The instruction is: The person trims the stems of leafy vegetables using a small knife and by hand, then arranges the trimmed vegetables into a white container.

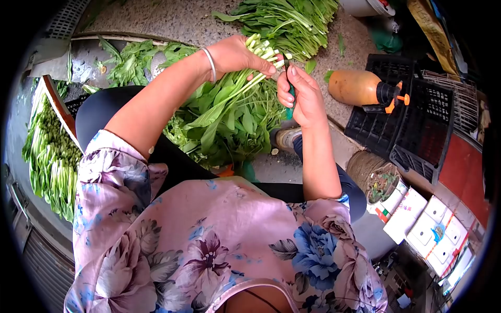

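Observation:
My left hand [235,56] is closed around a bunch of leafy greens [223,112]. Their pale stem ends stick out past my thumb, while the leaves hang down toward my lap. In my right hand [303,96] is a small green-handled knife [286,65], its dark upper part upright against the stem ends. My fingers cover much of the handle. Below both hands lies a large heap of loose greens [229,133] between my knees. Just beyond my left hand, a pile of bundled greens [292,23] rests on the speckled stone surface [177,18].
An orange spray bottle [355,87] lies on its side at right, beside black plastic crates [422,120]. A twine roll [362,167], a plant pot [389,195] and white boxes [436,235] are nearer me. More greens [52,161] are stacked at left.

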`<move>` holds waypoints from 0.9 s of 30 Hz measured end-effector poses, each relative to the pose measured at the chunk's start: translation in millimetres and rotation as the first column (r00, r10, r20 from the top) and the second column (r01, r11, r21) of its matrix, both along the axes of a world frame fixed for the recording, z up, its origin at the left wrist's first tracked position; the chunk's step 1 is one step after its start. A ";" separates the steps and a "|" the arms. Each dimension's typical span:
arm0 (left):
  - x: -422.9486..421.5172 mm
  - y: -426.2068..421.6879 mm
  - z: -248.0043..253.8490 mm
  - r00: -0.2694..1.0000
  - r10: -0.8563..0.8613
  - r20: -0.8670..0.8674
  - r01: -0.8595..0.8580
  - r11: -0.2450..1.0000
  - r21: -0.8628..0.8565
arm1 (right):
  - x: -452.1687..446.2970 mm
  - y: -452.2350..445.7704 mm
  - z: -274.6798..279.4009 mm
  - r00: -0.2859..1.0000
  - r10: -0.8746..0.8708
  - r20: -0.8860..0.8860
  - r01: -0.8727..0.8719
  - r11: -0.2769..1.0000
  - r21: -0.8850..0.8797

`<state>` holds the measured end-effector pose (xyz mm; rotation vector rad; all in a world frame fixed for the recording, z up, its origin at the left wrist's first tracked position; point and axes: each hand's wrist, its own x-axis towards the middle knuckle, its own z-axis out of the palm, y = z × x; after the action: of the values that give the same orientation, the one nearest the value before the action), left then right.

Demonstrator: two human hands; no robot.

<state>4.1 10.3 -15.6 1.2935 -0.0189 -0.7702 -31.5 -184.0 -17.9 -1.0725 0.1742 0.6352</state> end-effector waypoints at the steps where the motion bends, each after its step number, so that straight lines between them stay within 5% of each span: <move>1: -0.3 0.2 1.4 1.000 0.015 -0.010 -0.015 1.000 -0.016 | 1.2 -2.1 -2.0 1.000 0.013 0.000 -0.013 0.999 0.041; 6: 4.4 0.8 -3.9 0.999 -0.029 -0.017 0.027 0.994 -0.110 | 1.6 -6.2 -3.6 1.000 -0.007 -0.001 0.007 0.998 -0.065; 20: 1.6 1.3 -6.0 0.995 0.088 -0.055 -0.083 0.993 0.087 | -4.1 -7.1 -13.7 0.995 0.048 -0.089 -0.042 0.997 0.070; 22: 3.1 4.3 6.8 0.993 0.100 -0.065 -0.096 0.993 0.065 | -1.9 -10.1 -20.7 0.986 0.019 -0.168 -0.024 0.999 -0.023; 23: 3.5 6.5 -1.8 0.992 0.122 -0.021 -0.118 0.983 0.144 | 0.0 -12.9 -28.6 0.985 0.063 -0.160 -0.101 0.965 -0.242; 26: 2.5 6.8 5.2 0.980 0.196 0.026 -0.194 0.932 0.306 | 22.1 -28.5 -43.6 0.971 0.098 -0.220 -0.194 0.858 -0.475; 27: 2.2 7.5 -0.1 0.984 0.176 0.009 -0.171 0.940 0.295 | 35.2 -35.4 -55.9 0.992 0.030 -0.120 -0.093 0.820 -0.565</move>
<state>6.3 17.8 -15.7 1.5483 0.2301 -0.6477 3.7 -219.4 -73.8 -1.6316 0.4461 0.7195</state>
